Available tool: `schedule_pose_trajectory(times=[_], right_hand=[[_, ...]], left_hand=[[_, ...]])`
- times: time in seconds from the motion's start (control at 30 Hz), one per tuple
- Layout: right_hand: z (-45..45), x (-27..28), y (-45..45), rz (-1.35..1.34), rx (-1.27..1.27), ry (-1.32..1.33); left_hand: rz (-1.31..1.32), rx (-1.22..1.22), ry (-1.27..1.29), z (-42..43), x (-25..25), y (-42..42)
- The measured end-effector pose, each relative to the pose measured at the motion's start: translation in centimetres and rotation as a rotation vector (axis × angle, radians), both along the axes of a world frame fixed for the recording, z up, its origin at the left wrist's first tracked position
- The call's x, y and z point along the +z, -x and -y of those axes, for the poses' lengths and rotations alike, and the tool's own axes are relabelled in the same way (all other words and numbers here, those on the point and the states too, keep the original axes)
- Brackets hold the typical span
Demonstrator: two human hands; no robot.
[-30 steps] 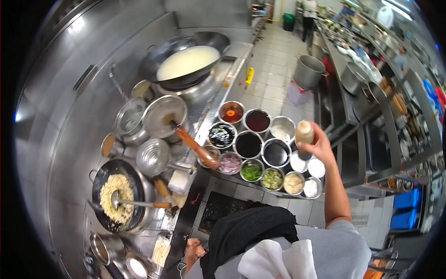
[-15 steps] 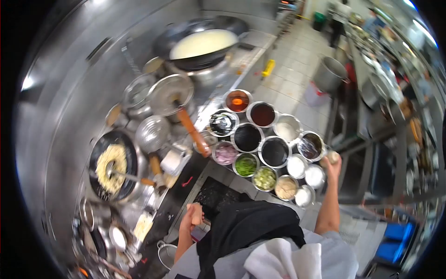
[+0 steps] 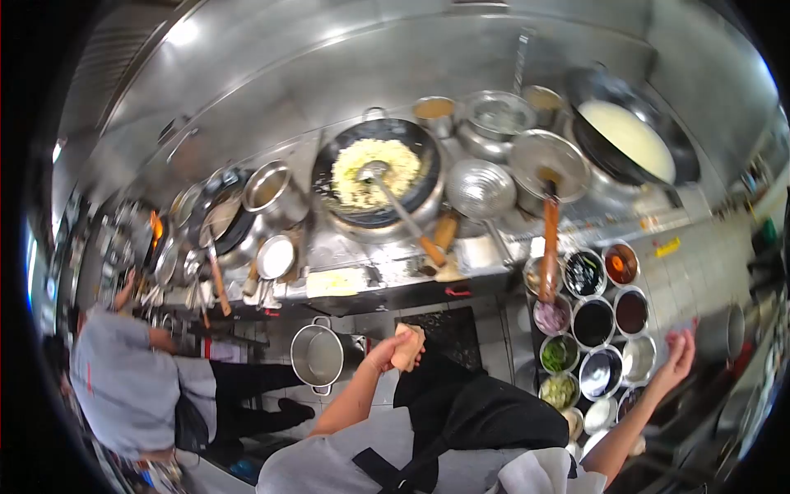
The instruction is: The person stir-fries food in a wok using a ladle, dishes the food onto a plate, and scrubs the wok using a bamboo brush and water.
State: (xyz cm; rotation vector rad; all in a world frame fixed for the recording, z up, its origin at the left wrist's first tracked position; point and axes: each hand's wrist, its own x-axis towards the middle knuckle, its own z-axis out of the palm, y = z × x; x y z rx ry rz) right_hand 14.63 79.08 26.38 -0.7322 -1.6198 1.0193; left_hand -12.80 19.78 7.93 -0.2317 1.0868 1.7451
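Head view: a bump to the ladle resting in the wok could spill rice; a low right sleeve could tip sauce pots. Left hand, forearm angled up, grips a tan wad (probably folded cloth) before the apron; right hand, outstretched beyond the pots, has half-curled fingers, contents unclear.

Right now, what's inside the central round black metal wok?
Crumbly pale-yellow food, with a wooden-ended metal ladle resting in it. Food covers the middle of the round black metal wok, hiding its surface there.
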Motion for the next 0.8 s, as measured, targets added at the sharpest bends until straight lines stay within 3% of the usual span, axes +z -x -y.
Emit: schedule_pose_trajectory(times=[0.1, 0.17, 0.2, 0.27, 0.3, 0.37, 0.43, 0.5, 0.53, 0.57, 0.63, 0.67, 0.73, 0.8], right_hand=[[5.4, 0.2, 13.5, 0.045, 0.504, 0.105], [11.6, 1.0, 22.2, 0.213, 0.753, 0.077], [15.4, 2.6, 25.5, 0.457, 0.816, -0.081], [22.0, 2.2, 31.9, 0.583, 1.121, -0.084], [24.5, 1.2, 35.1, 0.635, 1.198, -0.238], [29.3, 0.3, 39.9, 0.799, 1.183, -0.413], [32.0, -5.1, 45.0, 0.656, 1.126, -0.669], [34.3, -5.8, 48.2, 1.049, 1.171, -0.478], [34.9, -6.2, 49.2, 1.112, 1.194, -0.278], [34.6, -8.2, 50.0, 0.993, 1.179, -0.357], [33.4, -12.6, 51.9, 0.497, 1.197, -0.632], [33.8, -10.7, 52.1, 0.502, 1.206, -0.645], [34.6, -4.8, 51.2, 0.847, 1.36, 0.463], [35.2, -3.5, 52.8, 0.819, 1.319, 0.44]], left_hand=[[-0.04, 0.108, -0.112, 3.4, 0.6, -1.3], [0.012, 0.2, -0.22, 5.1, 1.3, -1.4], [0.08, 0.262, -0.313, 6.0, 1.4, -1.2], [0.073, 0.356, -0.36, 7.7, 0.7, -0.4], [0.081, 0.428, -0.392, 8.6, 0.3, 0.0], [0.034, 0.491, -0.372, 10.1, -0.3, 1.0], [-0.032, 0.608, -0.31, 11.6, -1.4, 2.6], [-0.025, 0.68, -0.308, 12.9, -0.7, 4.8], [-0.073, 0.673, -0.194, 14.0, -1.1, 5.5], [-0.118, 0.664, -0.079, 14.9, -1.4, 6.4], [-0.114, 0.78, -0.037, 15.9, -0.3, 8.3], [-0.082, 0.844, -0.046, 17.1, -1.4, 9.2], [-0.062, 0.982, -0.059, 18.1, -1.4, 11.2], [-0.069, 1.011, -0.077, 19.0, 0.2, 13.1]])
